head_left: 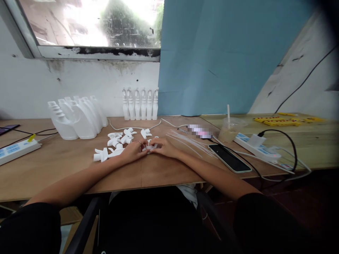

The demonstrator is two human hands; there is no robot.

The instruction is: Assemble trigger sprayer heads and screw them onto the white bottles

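Observation:
My left hand [134,151] and my right hand [164,147] meet over the table, fingers closed around a small white plastic part [148,146]. The fingers cover most of it, so its exact kind is hard to make out. Just left of my left hand lie several white trigger sprayer heads [116,141], one with a wide collar [101,155] beside my forearm. Another sprayer head [146,133] rests beyond my fingertips. To the right of my right hand, thin clear tubes [189,143] are spread on the wood.
White jugs [84,120] stand at the back left, and slim white bottles [143,106] line the wall. Rightward are a phone [230,158], a plastic cup with a straw [228,132], a power strip [255,148] with cables, and yellow pieces [280,121]. Another power strip [19,151] lies left.

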